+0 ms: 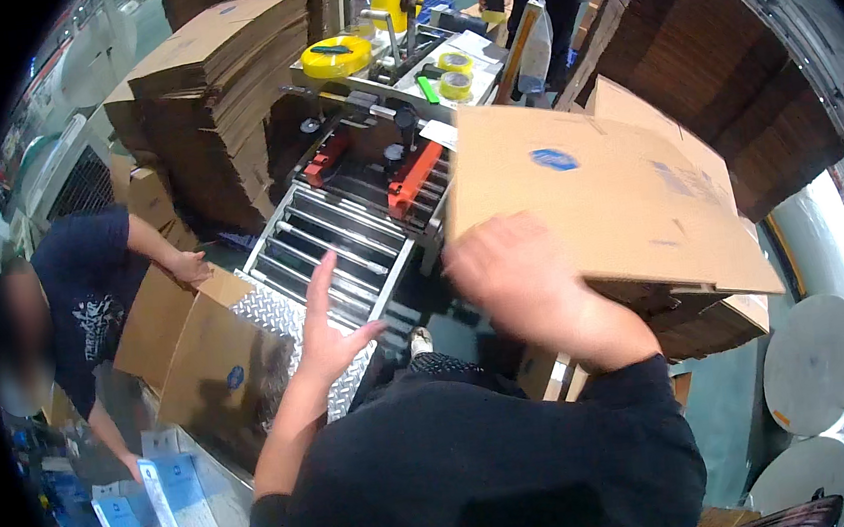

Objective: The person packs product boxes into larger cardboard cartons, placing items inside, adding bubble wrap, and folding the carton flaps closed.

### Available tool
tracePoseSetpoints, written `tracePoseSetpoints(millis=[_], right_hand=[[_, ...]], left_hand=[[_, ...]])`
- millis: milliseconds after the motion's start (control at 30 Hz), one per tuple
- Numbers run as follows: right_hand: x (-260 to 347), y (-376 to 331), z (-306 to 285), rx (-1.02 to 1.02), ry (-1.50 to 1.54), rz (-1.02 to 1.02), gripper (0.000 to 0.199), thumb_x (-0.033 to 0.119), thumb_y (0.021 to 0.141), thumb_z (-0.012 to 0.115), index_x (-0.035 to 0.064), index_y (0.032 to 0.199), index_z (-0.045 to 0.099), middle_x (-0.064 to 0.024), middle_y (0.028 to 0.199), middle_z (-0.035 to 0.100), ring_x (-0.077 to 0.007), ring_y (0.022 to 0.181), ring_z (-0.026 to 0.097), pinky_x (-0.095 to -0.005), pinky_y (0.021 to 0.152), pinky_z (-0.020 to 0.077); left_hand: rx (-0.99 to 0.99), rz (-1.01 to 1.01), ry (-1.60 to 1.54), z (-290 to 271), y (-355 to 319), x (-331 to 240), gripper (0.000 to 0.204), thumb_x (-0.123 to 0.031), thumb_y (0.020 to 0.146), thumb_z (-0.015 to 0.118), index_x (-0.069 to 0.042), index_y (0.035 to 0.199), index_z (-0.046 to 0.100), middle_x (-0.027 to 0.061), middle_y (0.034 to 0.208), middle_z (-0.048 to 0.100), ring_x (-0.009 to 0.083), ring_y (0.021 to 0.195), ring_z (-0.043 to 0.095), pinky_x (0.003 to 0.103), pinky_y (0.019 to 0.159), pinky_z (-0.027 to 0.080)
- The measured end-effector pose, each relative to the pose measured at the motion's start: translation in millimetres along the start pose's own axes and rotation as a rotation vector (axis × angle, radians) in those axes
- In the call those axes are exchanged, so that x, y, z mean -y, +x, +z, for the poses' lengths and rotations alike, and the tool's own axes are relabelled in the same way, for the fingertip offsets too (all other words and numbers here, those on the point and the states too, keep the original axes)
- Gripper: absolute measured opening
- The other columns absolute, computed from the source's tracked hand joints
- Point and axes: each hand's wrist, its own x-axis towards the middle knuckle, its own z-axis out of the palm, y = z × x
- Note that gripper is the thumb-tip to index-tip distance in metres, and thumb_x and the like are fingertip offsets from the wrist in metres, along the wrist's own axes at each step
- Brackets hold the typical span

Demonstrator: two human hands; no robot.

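a flattened cardboard box is held up at the right of the view — the right hand is laid against its lower left edge, blurred, so whether the grip is closed on the box cannot be told. the left hand is spread wide, fingers released, grasping nothing, above the roller conveyor of a taping machine. a co-worker's hand is rested on an opened carton at the left.

brown carton right, blue round label
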Motion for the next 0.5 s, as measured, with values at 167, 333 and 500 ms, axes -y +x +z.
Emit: tracePoseSetpoints(millis=[167,333,500], right_hand=[[86,34,-29,-0.41,0.177,-0.355,0.011,0.016,0.074,0.064,0.0071,0.081,0.065,-0.0059,0.077,0.062,-0.0246,0.077,0.062,-0.0353,0.072,0.0485],[53,41,-2,-0.868,0.383,-0.435,0.022,0.023,0.087,0.06,0.0156,0.106,0.068,-0.0078,0.112,0.067,-0.0241,0.111,0.062,-0.0447,0.099,0.0413],[-21,90,74,-0.42,0.339,-0.215,0.053,0.054,0.085,0.06,0.0146,0.119,0.063,-0.0066,0.118,0.063,-0.0263,0.118,0.055,-0.0532,0.106,0.0334]], left_hand=[[0.09,0.528,-0.006,1,33,-58,0.033,-0.013,0.086,0.065,-0.007,0.117,0.059,0.0174,0.134,0.055,0.0329,0.135,0.041,0.051,0.115,0.024],[-0.447,0.041,-0.448,-44,-32,-6,0.028,-0.018,0.093,0.061,0.001,0.113,0.062,0.0127,0.114,0.064,0.0212,0.105,0.061,0.041,0.1,0.043],[-0.719,-0.315,-0.48,-122,-167,46,0.043,-0.007,0.089,0.065,0.006,0.128,0.054,0.0093,0.108,0.066,0.0184,0.093,0.064,0.031,0.085,0.052]])
